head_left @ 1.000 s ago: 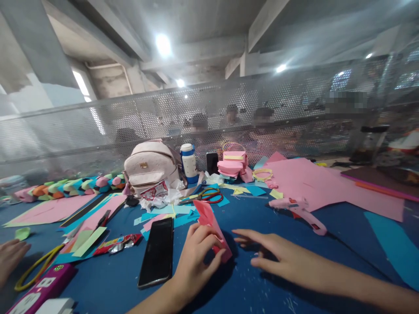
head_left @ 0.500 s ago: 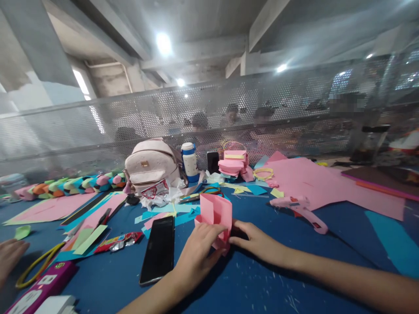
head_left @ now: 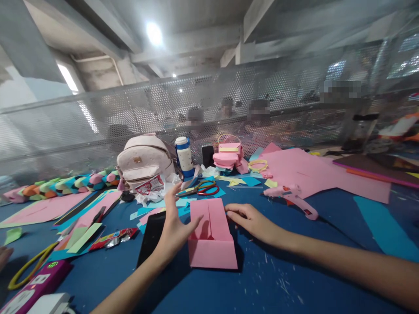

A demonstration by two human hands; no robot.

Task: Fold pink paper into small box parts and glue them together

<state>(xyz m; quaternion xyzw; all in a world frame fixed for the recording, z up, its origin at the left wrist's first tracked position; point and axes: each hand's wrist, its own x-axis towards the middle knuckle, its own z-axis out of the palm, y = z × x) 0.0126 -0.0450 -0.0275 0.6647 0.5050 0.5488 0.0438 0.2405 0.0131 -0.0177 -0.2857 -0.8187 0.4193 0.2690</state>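
A folded pink paper piece [head_left: 211, 237] lies flat on the blue table [head_left: 262, 283] in front of me, creased down its length with a flap at the near end. My left hand [head_left: 175, 224] stands open at its left edge, fingers stretched upward, thumb touching the paper. My right hand [head_left: 252, 220] rests at the paper's right edge, fingers bent toward it and touching it, holding nothing. A black phone [head_left: 151, 235] lies just left of my left hand, partly hidden by my wrist.
A pink glue gun [head_left: 291, 198], scissors [head_left: 203, 188], a pale backpack [head_left: 144, 161], a bottle [head_left: 183, 156], stacked pink pieces [head_left: 227, 158], large pink sheets [head_left: 314, 174] and paper scraps crowd the table. Behind a perforated screen [head_left: 98, 122] sit other people. Another hand [head_left: 3, 255] shows at far left.
The pink paper, held up and folded between both hands before, now lies flat and spread open. My left hand has let go and opened upward; the view has shifted slightly.
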